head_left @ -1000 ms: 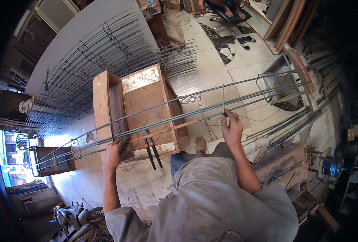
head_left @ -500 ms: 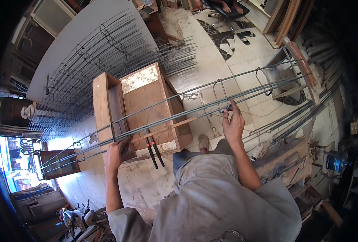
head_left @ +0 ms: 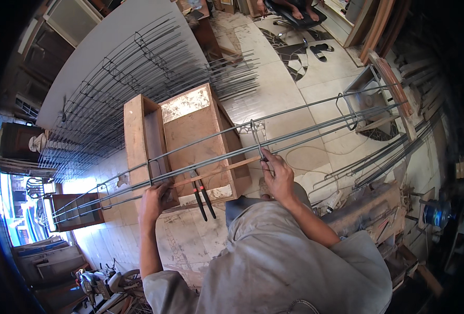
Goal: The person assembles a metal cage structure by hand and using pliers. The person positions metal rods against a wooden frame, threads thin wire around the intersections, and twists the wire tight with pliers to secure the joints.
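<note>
A long cage of steel reinforcing bars [head_left: 216,159] runs across in front of me, with bent wire stirrups around it. My left hand [head_left: 154,201] is closed at the lower bars beside one stirrup [head_left: 149,170], its fingers on the left end of a thin wooden strip [head_left: 211,174]. That strip lies along the bars. With my right hand [head_left: 278,178] I pinch the bottom of another stirrup [head_left: 255,135], at the strip's right end. Pincers with black and red handles [head_left: 200,196] rest between my hands, on the wooden box beneath.
The open wooden box [head_left: 135,125] stands under the cage, and a wooden frame [head_left: 391,94] is at its right end. Finished cages and bars [head_left: 106,89] are stacked far left. More bars [head_left: 383,157] lie at right. Another person's feet [head_left: 298,13] show at the top.
My right hand has moved left along the bars, and the stirrup has slid with it to the strip's right end. My left hand stays in nearly the same place.
</note>
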Demonstrator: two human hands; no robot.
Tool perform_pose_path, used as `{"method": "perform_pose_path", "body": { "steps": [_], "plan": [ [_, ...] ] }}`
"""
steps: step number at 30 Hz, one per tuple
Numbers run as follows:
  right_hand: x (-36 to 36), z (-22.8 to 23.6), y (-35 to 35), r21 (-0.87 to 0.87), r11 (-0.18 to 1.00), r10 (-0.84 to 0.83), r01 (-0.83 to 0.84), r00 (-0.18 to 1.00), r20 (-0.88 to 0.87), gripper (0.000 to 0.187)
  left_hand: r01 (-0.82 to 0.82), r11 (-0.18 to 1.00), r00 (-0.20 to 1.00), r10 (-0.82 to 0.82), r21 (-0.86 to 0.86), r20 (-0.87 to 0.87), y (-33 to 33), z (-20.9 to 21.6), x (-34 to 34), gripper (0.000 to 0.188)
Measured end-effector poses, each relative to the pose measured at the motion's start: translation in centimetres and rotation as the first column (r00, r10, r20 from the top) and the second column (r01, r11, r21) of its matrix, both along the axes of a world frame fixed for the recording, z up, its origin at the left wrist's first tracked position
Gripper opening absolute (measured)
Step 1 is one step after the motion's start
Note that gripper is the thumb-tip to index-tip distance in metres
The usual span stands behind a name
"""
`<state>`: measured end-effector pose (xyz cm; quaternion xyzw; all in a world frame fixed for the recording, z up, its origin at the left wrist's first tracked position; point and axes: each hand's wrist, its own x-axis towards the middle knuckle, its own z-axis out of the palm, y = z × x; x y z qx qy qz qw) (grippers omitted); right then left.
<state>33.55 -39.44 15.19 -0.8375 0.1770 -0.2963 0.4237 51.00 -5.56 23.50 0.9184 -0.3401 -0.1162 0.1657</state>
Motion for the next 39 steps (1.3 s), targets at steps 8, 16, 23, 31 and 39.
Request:
{"method": "perform_pose_path", "body": {
  "steps": [8,16,23,31,39],
  "plan": [
    [0.5,0.1,0.3,-0.009,1.0,0.015,-0.015,1.0,0.019,0.044,0.005,1.0,1.0,-0.005,0.005,-0.016,0.4,-0.3,0.2,0.046],
    [0.4,0.4,0.5,-0.071,0.997,-0.025,0.027,0.999,0.029,0.038,-0.009,0.999,1.0,0.009,0.033,-0.013,0.1,0.1,-0.1,0.047],
    [0.5,-1.1,0.4,-0.153,0.987,-0.041,0.054,0.996,0.085,0.022,-0.021,0.999,1.0,0.022,0.046,-0.016,0.1,-0.1,-0.1,0.04],
    [0.7,-1.1,0.2,-0.187,0.977,-0.084,0.101,0.992,0.094,0.026,-0.027,0.999,1.0,0.026,0.044,0.006,0.2,-0.1,-0.1,0.04],
    [0.7,-0.6,0.5,-0.137,0.988,-0.069,0.075,0.997,0.045,0.023,-0.023,0.999,1.0,0.023,0.035,-0.02,0.1,0.0,-0.1,0.055]
  ]
}}
